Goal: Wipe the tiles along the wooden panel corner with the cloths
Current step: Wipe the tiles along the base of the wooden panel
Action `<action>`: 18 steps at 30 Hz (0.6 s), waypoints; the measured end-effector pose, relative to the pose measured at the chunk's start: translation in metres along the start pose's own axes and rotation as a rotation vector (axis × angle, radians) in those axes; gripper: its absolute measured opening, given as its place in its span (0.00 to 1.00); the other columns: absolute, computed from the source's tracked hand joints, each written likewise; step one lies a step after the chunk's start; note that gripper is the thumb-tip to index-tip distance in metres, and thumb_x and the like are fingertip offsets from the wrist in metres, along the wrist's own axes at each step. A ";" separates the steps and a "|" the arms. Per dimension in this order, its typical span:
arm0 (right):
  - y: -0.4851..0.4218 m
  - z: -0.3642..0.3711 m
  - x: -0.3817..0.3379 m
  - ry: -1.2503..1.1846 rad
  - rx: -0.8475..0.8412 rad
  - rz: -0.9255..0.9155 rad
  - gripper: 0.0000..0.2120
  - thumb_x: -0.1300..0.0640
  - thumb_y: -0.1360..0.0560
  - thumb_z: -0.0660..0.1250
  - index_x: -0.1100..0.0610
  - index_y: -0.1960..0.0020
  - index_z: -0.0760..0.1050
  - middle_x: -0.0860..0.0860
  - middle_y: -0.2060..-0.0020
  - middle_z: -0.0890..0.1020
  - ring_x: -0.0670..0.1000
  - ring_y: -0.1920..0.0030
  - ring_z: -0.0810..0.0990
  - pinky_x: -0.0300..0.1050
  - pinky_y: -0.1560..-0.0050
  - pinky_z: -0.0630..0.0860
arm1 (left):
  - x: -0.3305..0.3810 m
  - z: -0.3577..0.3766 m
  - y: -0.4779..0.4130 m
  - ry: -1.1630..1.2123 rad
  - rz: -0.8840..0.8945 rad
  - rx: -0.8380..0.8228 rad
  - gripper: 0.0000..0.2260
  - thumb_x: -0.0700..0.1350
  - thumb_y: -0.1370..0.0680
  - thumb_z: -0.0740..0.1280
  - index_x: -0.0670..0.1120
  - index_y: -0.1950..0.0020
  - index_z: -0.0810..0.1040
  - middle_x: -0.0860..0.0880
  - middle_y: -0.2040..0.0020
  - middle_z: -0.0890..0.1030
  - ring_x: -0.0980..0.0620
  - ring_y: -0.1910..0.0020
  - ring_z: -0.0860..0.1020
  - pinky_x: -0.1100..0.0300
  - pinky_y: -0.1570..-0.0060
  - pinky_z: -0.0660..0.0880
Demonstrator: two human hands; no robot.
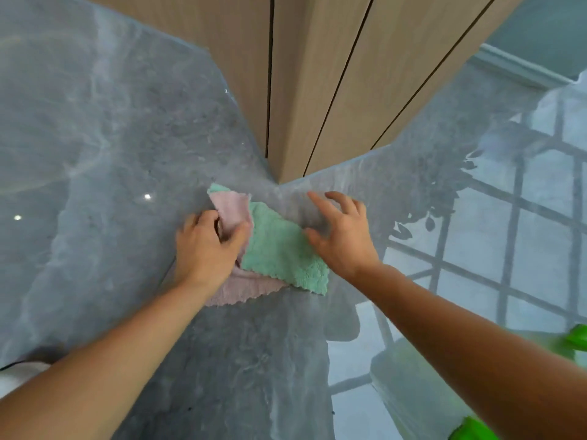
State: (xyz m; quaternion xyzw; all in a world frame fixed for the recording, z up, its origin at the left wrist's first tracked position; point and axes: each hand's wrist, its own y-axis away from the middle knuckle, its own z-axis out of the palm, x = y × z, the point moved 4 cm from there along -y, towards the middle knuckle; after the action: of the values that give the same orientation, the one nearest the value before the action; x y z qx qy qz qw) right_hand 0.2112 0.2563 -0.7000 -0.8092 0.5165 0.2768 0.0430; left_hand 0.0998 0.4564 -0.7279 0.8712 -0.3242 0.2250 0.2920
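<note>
Where the wooden panel corner (287, 128) meets glossy grey tiles (127, 147), two cloths lie overlapped on the floor — a green cloth (279, 249) across a pink cloth (233, 211). A person's left hand (206, 246) pinches a fold of the pink one; the right hand (341, 235) hovers beside the green, fingers spread, grasping nothing.

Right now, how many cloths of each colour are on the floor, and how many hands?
Mint green fluffy cloth: 1
Pale pink fluffy cloth: 1
Bare hands: 2, the left hand gripping the pink cloth, the right hand open with spread fingers by the green one
Total: 4
</note>
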 end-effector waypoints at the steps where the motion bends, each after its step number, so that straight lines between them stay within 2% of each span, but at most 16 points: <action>1: -0.003 0.000 0.005 -0.055 -0.042 0.022 0.29 0.53 0.26 0.69 0.49 0.27 0.66 0.57 0.33 0.73 0.61 0.34 0.68 0.51 0.32 0.66 | 0.005 0.001 0.002 0.066 -0.056 -0.062 0.20 0.55 0.30 0.74 0.44 0.47 0.75 0.45 0.47 0.78 0.42 0.47 0.76 0.53 0.50 0.70; 2: -0.005 0.002 0.004 -0.129 -0.084 0.045 0.31 0.52 0.27 0.70 0.50 0.26 0.65 0.57 0.36 0.74 0.58 0.37 0.71 0.45 0.35 0.66 | 0.010 0.004 0.002 0.131 -0.124 -0.132 0.24 0.52 0.34 0.78 0.43 0.45 0.75 0.47 0.46 0.79 0.45 0.48 0.78 0.54 0.50 0.72; 4: -0.008 0.013 -0.002 -0.246 -0.180 0.124 0.35 0.52 0.29 0.73 0.52 0.26 0.64 0.56 0.43 0.77 0.54 0.45 0.75 0.39 0.43 0.68 | 0.022 0.013 -0.001 0.230 -0.225 -0.290 0.26 0.42 0.36 0.80 0.42 0.41 0.77 0.46 0.43 0.83 0.45 0.45 0.81 0.49 0.43 0.78; 6: -0.006 0.021 -0.003 -0.332 -0.286 0.261 0.33 0.53 0.32 0.75 0.54 0.30 0.68 0.56 0.48 0.80 0.55 0.48 0.78 0.43 0.47 0.73 | 0.039 0.021 -0.004 0.279 -0.250 -0.476 0.21 0.33 0.34 0.75 0.45 0.42 0.80 0.44 0.44 0.85 0.43 0.44 0.83 0.44 0.39 0.78; 8: 0.005 0.018 0.010 -0.483 -0.380 0.425 0.23 0.57 0.33 0.76 0.58 0.40 0.76 0.55 0.52 0.82 0.56 0.53 0.81 0.47 0.51 0.79 | 0.058 0.029 -0.003 0.372 -0.270 -0.649 0.21 0.28 0.31 0.68 0.42 0.41 0.81 0.42 0.47 0.87 0.43 0.46 0.84 0.47 0.39 0.79; 9: 0.016 0.013 0.021 -0.630 -0.423 0.503 0.20 0.58 0.33 0.76 0.61 0.44 0.78 0.56 0.52 0.84 0.56 0.53 0.83 0.49 0.49 0.80 | 0.068 0.034 -0.001 0.442 -0.289 -0.721 0.21 0.27 0.30 0.65 0.40 0.39 0.81 0.41 0.47 0.86 0.43 0.46 0.84 0.49 0.40 0.80; 11: 0.041 -0.003 0.045 -1.022 -0.468 0.624 0.20 0.59 0.33 0.76 0.64 0.43 0.80 0.60 0.47 0.85 0.61 0.45 0.83 0.58 0.38 0.77 | 0.087 0.049 0.004 0.570 -0.333 -0.827 0.17 0.31 0.26 0.64 0.39 0.39 0.81 0.40 0.46 0.85 0.42 0.46 0.83 0.51 0.46 0.82; 13: 0.064 -0.021 0.070 -1.385 -0.382 0.644 0.22 0.56 0.31 0.75 0.64 0.40 0.79 0.61 0.43 0.83 0.60 0.40 0.81 0.57 0.36 0.75 | 0.105 0.069 0.012 0.638 -0.357 -0.861 0.14 0.41 0.22 0.66 0.42 0.36 0.79 0.40 0.44 0.85 0.42 0.43 0.82 0.53 0.50 0.82; 15: 0.090 -0.036 0.093 -1.580 -0.220 0.592 0.21 0.54 0.30 0.72 0.62 0.39 0.79 0.60 0.41 0.83 0.58 0.40 0.81 0.52 0.41 0.79 | 0.121 0.099 0.023 0.681 -0.329 -0.883 0.22 0.50 0.23 0.69 0.47 0.29 0.74 0.42 0.40 0.85 0.45 0.40 0.83 0.51 0.49 0.83; 17: 0.113 -0.042 0.113 -1.692 -0.021 0.589 0.21 0.58 0.29 0.71 0.61 0.36 0.77 0.61 0.39 0.81 0.60 0.39 0.80 0.52 0.44 0.80 | 0.136 0.128 0.033 0.709 -0.180 -0.890 0.32 0.52 0.29 0.76 0.57 0.27 0.67 0.47 0.43 0.87 0.52 0.44 0.85 0.55 0.50 0.83; 18: 0.126 -0.042 0.120 -1.735 0.076 0.605 0.22 0.62 0.29 0.71 0.62 0.36 0.75 0.62 0.39 0.81 0.61 0.39 0.80 0.54 0.45 0.80 | 0.143 0.140 0.041 0.682 -0.085 -0.918 0.37 0.51 0.33 0.78 0.62 0.28 0.65 0.48 0.43 0.86 0.54 0.43 0.85 0.56 0.48 0.82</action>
State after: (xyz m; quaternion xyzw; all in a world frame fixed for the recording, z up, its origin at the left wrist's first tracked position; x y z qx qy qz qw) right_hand 0.1575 0.0857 -0.6960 -0.1462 0.5016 0.7693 0.3676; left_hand 0.1980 0.2774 -0.7325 0.5456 -0.2408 0.3175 0.7372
